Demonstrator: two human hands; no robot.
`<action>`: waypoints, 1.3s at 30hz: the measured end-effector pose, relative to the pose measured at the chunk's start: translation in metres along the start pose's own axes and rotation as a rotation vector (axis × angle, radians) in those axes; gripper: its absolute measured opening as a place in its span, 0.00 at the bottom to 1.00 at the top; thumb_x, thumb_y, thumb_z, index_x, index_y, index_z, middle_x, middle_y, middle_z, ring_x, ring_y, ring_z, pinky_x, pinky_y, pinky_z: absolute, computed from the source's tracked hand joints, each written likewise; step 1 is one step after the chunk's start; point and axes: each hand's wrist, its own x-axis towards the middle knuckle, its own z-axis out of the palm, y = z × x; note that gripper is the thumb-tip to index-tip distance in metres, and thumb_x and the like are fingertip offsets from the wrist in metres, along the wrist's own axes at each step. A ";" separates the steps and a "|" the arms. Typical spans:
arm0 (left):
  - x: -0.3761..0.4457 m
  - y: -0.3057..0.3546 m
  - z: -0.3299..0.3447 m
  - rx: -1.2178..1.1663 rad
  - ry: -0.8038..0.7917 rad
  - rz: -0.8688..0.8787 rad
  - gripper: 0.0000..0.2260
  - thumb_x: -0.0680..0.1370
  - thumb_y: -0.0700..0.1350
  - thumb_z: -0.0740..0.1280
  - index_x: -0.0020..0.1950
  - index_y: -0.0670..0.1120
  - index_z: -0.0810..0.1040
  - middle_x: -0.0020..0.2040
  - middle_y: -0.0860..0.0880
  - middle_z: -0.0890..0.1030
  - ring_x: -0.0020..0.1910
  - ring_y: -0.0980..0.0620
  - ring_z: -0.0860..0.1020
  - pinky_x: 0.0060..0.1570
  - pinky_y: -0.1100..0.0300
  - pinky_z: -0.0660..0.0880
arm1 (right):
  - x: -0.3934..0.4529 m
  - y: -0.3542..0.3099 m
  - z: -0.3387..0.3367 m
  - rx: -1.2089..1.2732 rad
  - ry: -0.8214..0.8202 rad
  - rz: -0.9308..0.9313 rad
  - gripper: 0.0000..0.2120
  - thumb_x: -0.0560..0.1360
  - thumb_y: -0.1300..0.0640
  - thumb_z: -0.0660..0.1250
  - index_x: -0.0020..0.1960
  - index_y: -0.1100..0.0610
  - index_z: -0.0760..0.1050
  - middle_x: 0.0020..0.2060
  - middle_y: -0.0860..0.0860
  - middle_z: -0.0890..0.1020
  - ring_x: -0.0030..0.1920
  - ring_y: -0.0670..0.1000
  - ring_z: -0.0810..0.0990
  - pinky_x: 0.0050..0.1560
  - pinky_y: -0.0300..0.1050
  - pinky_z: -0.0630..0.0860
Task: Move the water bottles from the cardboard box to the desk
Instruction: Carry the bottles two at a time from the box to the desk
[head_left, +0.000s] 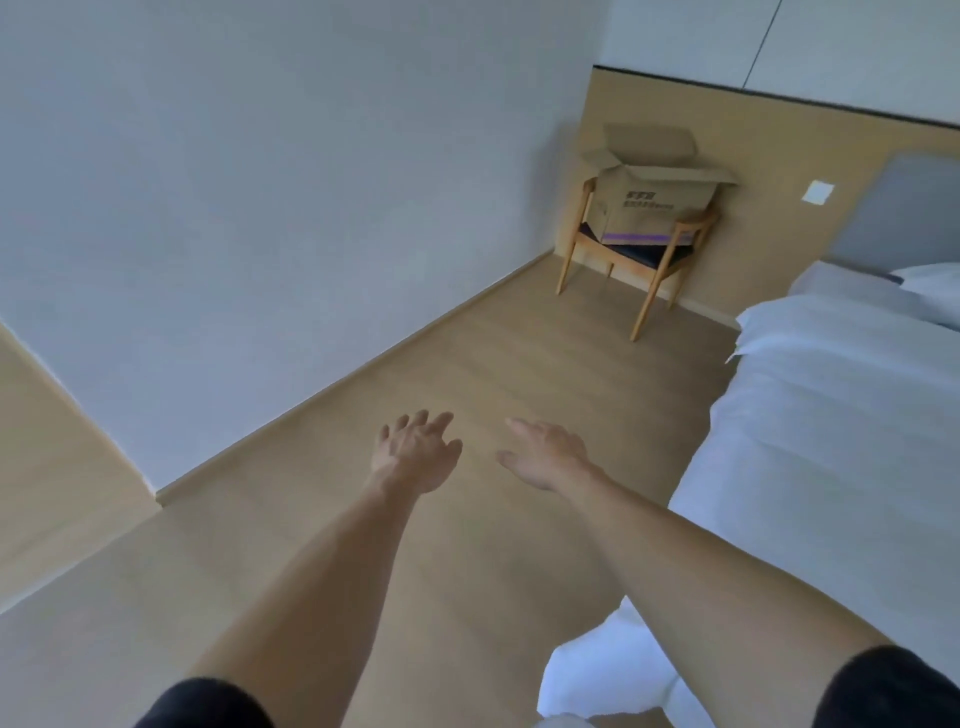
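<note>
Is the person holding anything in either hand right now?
No. The left hand and right hand both reach forward with relaxed, spread fingers, holding nothing.

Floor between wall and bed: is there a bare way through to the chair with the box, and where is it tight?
The wood floor lies bare from the open left hand and right hand up to the chair, bordered by the wall and the bed. Tightest at the far corner, where the cardboard box fills the seat.
</note>
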 end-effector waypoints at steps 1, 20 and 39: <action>0.011 0.003 -0.001 0.005 -0.009 0.015 0.25 0.83 0.59 0.53 0.80 0.58 0.59 0.80 0.49 0.61 0.78 0.45 0.60 0.76 0.47 0.56 | 0.007 0.002 -0.002 0.005 -0.002 0.018 0.32 0.79 0.35 0.58 0.79 0.45 0.59 0.74 0.54 0.71 0.74 0.56 0.68 0.71 0.53 0.64; 0.349 0.090 -0.067 0.078 -0.055 0.148 0.24 0.84 0.57 0.53 0.80 0.56 0.60 0.78 0.48 0.65 0.77 0.45 0.62 0.75 0.48 0.57 | 0.297 0.105 -0.104 0.144 0.008 0.200 0.32 0.79 0.35 0.57 0.80 0.45 0.58 0.76 0.54 0.68 0.75 0.56 0.66 0.73 0.55 0.62; 0.651 0.363 -0.049 0.139 -0.132 0.618 0.24 0.83 0.58 0.54 0.79 0.54 0.62 0.78 0.46 0.65 0.76 0.43 0.63 0.74 0.46 0.59 | 0.474 0.349 -0.216 0.251 0.128 0.560 0.31 0.79 0.38 0.57 0.80 0.44 0.57 0.76 0.53 0.68 0.75 0.58 0.65 0.73 0.58 0.62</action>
